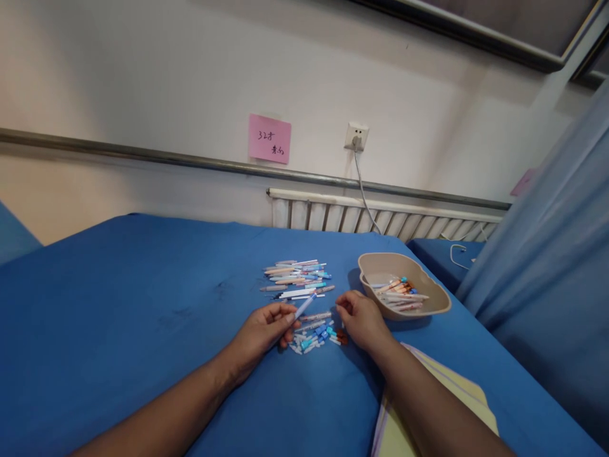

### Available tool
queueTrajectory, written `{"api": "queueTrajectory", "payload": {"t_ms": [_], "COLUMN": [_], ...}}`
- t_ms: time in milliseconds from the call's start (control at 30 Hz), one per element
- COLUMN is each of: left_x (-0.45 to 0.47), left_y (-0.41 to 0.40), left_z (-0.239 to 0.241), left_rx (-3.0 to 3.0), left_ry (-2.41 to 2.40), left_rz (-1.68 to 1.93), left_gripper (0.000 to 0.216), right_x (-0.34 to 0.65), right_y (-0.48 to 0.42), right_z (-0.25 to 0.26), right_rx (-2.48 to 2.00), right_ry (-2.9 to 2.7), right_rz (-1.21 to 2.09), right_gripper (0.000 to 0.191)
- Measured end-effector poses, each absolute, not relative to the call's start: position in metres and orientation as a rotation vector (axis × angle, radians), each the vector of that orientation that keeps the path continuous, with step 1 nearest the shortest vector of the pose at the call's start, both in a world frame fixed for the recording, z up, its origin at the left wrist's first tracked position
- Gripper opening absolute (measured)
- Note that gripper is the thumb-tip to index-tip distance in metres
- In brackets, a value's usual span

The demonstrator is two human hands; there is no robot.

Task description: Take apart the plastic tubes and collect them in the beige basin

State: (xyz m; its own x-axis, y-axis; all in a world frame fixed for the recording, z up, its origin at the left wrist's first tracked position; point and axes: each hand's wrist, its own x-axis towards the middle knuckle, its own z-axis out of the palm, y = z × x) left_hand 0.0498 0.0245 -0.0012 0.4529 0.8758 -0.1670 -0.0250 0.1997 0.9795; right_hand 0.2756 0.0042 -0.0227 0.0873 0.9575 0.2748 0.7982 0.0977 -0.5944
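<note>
My left hand is closed around a pale blue pen barrel, which tilts up toward the right. Just right of it, my right hand has its thumb and fingertips pinched together; anything between them is too small to make out. Between the hands lies a heap of small pen parts, white, blue, turquoise and brown. A couple of patterned pen barrels rest just above the heap. Farther back, pens and thin white and dark rods lie side by side in a loose pile.
A beige basin with several pens and orange-brown pieces stands at the right. A yellow folded cloth lies under my right forearm. Blue sheeting covers the surface. Behind are a radiator, a rail and a plugged-in cable; a blue curtain hangs at right.
</note>
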Motion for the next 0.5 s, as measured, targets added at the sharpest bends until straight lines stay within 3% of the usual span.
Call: {"api": "queueTrajectory", "payload": {"t_ms": [500], "left_x": [0.047], "left_y": [0.026], "left_z": [0.0], "left_rx": [1.125], "left_ry": [0.885], "left_rz": [0.8], "left_gripper": [0.03], "right_x": [0.289], "right_y": [-0.002], "right_z": [-0.016], "right_rx": [-1.808], "right_ry": [-1.754], "right_rz": [0.496], "right_gripper": [0.009]}}
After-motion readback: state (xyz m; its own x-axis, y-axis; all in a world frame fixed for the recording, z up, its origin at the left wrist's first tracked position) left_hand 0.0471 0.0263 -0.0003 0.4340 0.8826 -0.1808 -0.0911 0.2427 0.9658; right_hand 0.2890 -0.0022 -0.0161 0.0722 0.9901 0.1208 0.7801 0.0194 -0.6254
